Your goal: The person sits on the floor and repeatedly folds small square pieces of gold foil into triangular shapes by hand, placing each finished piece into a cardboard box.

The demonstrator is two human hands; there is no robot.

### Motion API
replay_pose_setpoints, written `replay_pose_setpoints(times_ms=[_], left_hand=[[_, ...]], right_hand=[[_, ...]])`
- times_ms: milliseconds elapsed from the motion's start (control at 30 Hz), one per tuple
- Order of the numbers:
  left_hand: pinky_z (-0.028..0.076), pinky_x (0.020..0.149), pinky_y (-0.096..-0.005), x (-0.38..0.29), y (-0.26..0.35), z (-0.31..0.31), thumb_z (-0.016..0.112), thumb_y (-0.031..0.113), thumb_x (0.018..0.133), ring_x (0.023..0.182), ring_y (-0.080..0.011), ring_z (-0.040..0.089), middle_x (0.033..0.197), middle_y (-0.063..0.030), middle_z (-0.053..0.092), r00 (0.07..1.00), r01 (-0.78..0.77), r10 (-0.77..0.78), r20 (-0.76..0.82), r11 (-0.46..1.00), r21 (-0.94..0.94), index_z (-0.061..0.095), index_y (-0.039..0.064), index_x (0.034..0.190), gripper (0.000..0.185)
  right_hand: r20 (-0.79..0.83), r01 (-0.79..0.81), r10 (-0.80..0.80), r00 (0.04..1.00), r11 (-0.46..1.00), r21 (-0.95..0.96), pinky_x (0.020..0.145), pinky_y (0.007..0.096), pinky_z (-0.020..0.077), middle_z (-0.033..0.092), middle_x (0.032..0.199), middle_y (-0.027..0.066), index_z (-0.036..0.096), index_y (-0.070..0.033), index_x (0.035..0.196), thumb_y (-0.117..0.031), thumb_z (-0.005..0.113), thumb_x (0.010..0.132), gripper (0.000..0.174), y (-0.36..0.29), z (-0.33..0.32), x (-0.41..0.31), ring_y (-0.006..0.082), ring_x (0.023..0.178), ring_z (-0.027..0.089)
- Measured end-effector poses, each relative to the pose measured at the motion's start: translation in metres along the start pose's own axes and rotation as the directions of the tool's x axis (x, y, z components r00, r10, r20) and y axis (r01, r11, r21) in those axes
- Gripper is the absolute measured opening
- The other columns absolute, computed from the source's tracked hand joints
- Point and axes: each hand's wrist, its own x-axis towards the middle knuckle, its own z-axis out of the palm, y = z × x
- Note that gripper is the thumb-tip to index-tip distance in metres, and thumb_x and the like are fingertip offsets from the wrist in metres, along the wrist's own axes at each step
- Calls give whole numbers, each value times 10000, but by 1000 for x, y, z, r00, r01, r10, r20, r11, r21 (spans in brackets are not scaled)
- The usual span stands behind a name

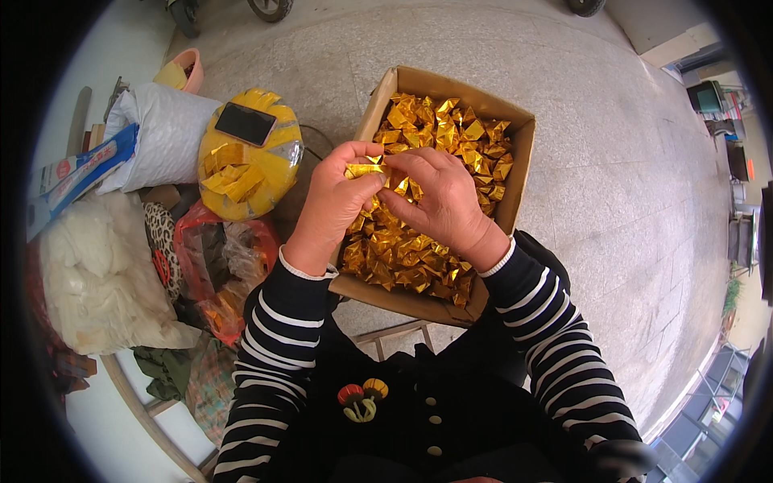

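Observation:
Between my hands is a small strip of folded gold foil paper (364,170), held above an open cardboard box (523,169). My left hand (329,202) pinches the strip between thumb and fingers. At its right end, the thumb and fingertips of my right hand (444,193) close around the paper; part of this contact is hidden. Many folded gold foil pieces (416,259), pointed and boat-like, fill the box below. To the left, flat gold paper pieces (232,175) lie on a round, yellow-taped top (275,181), beside a dark-screened smartphone (246,124).
At the left stand a white woven sack (172,133) and a red plastic bag (196,226). Nearby are a bundle of whitish plastic (102,271) and a blue-and-white package (84,175) bearing writing. A pink container (192,69) sits farther back. Wheels (270,7) show at the far edge.

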Motion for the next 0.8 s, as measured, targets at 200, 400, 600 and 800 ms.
replay_pose_setpoints(times_ms=[200,400,600,800], left_hand=[[396,546,-165,0,-1,0,613,0,812,630,-37,485,863,-2,574,998,-26,28,-64,999,20,584,19,1086,276],[395,547,-161,-1,0,3,609,-25,808,631,-32,487,848,5,572,997,-49,51,-52,998,40,590,22,1083,280],[394,538,-170,-2,1,2,596,3,828,610,-29,483,826,11,575,999,-30,29,22,999,36,592,16,1074,246],[387,530,-172,-2,-5,2,597,52,856,574,-32,477,784,11,580,1000,21,-22,14,998,60,592,9,1040,189]], right_hand=[[-2,1,-1,1000,1000,22,684,355,501,655,872,98,648,-66,979,-120,757,717,289,1,1,-2,274,794,644],[-40,-97,104,994,985,140,671,327,511,651,846,86,669,-67,932,-59,751,712,235,1,4,-5,256,749,644],[-18,-200,224,974,899,390,690,251,527,667,880,60,666,-24,956,5,727,771,197,7,11,-8,150,789,653],[26,-330,372,928,787,521,704,228,530,671,895,42,654,-9,982,-8,718,804,190,7,15,-11,103,802,644]])
